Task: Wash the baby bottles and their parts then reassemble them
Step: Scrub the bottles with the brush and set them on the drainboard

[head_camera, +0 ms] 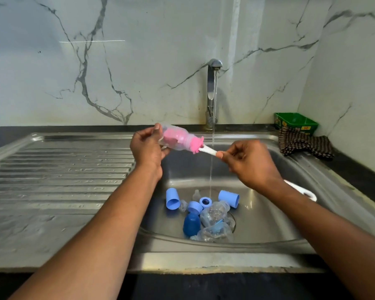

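The left hand (146, 148) grips a clear baby bottle (175, 138) by its base, holding it in the air above the sink (268, 213), between the two hands. The bottle lies nearly level, its long axis running left to right, with the base at the left and the open mouth pointing right and slightly down toward the right hand (250, 162). A brush (207, 150) with a pink sponge head sits inside the bottle, some pink sponge bulging out at the mouth; its white handle runs out along the same line, and the right hand pinches it close to the bottle. A thin stream of water falls from the tap (212, 83) just behind the handle. Down in the basin near the drain lie light blue caps (173, 199), a dark blue cap (191, 224), blue rings (205, 202) and more clear bottles (214, 214), heaped together.
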